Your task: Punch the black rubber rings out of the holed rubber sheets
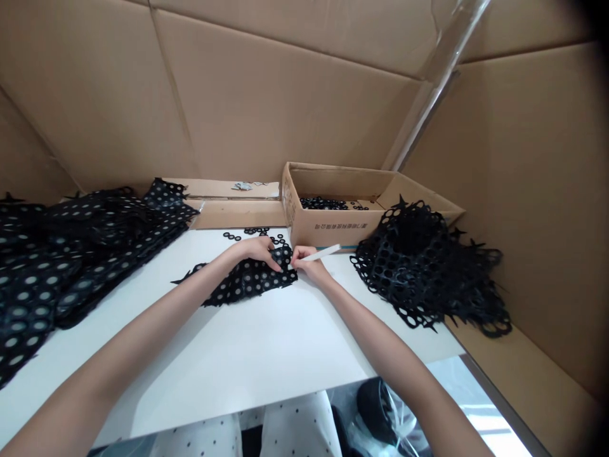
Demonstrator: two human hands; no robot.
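Head view: my left hand curls its fingers over the black punched sheet, mid-table.
Right hand: fingers pinch a white plastic strip against the sheet.
Still filled: stacked disc-holding sheets, upper left.
Emptied: black lattice, right.
Punched rings: inside the cardboard box, upper middle.

Punched sheet on table; cardboard box behind

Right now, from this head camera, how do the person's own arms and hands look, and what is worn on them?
Both are bare: the left hand and right hand wear no gloves, and the left forearm and right forearm show no sleeves, watch or bracelet. Any thin ring is too small to tell.
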